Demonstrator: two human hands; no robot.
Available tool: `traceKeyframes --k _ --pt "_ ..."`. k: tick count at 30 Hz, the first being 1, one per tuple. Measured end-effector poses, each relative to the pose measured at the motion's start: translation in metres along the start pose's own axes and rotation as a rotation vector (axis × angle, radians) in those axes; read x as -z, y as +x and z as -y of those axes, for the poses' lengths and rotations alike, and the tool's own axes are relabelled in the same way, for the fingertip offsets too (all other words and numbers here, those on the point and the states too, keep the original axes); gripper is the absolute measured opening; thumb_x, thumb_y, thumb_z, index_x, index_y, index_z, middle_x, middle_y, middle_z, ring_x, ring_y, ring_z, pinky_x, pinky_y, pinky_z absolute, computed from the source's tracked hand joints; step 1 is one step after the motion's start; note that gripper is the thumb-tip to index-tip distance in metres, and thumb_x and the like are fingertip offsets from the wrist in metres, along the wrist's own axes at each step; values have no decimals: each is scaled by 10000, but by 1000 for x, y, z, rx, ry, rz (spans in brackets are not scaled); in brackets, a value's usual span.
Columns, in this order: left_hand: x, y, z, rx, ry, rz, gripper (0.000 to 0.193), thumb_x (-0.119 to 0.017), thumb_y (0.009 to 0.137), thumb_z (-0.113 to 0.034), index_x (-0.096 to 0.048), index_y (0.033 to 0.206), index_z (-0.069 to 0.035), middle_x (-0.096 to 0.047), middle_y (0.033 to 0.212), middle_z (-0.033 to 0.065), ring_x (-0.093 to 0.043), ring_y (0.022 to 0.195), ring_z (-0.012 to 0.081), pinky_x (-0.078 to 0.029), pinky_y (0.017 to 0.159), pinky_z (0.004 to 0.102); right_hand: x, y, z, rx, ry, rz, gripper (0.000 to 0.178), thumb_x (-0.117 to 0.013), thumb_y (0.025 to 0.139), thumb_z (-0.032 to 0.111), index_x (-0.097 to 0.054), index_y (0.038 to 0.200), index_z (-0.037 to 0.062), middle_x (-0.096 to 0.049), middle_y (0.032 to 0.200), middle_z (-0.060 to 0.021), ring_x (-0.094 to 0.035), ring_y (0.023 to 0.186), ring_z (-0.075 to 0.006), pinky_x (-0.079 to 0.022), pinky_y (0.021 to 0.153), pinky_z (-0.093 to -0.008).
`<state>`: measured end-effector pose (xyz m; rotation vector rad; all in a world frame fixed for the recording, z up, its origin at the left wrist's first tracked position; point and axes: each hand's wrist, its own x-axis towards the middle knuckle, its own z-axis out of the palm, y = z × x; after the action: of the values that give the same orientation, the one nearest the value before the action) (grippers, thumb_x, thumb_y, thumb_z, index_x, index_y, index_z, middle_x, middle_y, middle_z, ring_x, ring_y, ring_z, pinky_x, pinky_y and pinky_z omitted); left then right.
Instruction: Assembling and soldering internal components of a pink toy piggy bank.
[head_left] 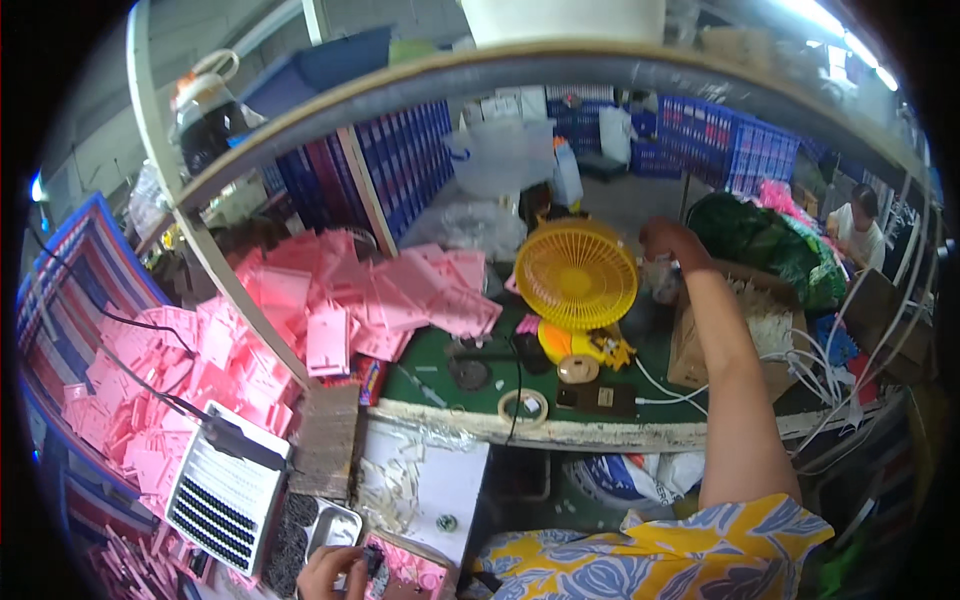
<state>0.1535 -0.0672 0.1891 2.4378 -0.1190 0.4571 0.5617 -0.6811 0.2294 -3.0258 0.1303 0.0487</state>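
My right arm reaches far over the bench, and my right hand [672, 245] curls around the top of a clear cup-like container [660, 282] beside a yellow fan [576, 274]. Low in the view, my left hand [335, 574] has its fingers bent and drawn together; whatever is between them is hidden. Close by its fingertips lies a pink plastic part [412, 572] with a small dark piece [376, 558] at its edge. Just beyond that hand sits a small metal tray [334, 526], next to a heap of dark small parts [291, 530].
Pink plastic parts [330, 290] pile up at the left. A white rack with black pieces [228, 490] stands before them. The green shelf holds a tape roll [523, 406], a phone [597, 398] and white cables [815, 350]. A cardboard box [700, 345] sits under my right forearm. Another person [858, 230] is far right.
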Motion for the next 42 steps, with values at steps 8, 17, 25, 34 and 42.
traceKeyframes --k 8,17,25,34,42 --pt "-14 18 -21 -469 -96 189 132 -742 809 -47 -720 936 -18 -694 884 114 -708 731 214 -549 638 299 70 -176 32 260 -32 -57 606 -825 621 199 -680 1195 72 -703 1113 -155 -673 1029 -306 -542 880 -387" --pt "12 21 -33 -648 -65 217 182 -752 831 -110 -722 1005 -69 -691 892 72 -703 730 213 -559 637 317 217 -305 209 914 174 129 555 -804 678 175 -660 1203 68 -688 1140 -91 -634 1013 -186 -508 881 -342" --pt "40 6 -13 -607 -32 144 176 -763 827 -134 -722 986 -70 -693 888 88 -697 732 231 -562 642 321 382 -271 324 776 116 -349 572 -781 688 160 -649 1232 48 -635 1192 -188 -656 1024 -301 -643 672 -402" --pt "58 -17 13 -362 -81 73 166 -763 809 -86 -730 960 -23 -690 855 107 -698 713 226 -551 634 315 391 -145 371 215 112 -129 607 -814 716 97 -596 1276 10 -532 1362 -251 -647 1069 -442 -645 711 -494" --pt "56 -13 17 -346 -87 34 165 -754 797 -68 -734 954 -23 -684 843 115 -687 702 255 -539 618 328 382 -124 368 118 -23 -196 666 -811 705 194 -593 1312 29 -606 1310 -218 -634 1125 -431 -621 793 -518"
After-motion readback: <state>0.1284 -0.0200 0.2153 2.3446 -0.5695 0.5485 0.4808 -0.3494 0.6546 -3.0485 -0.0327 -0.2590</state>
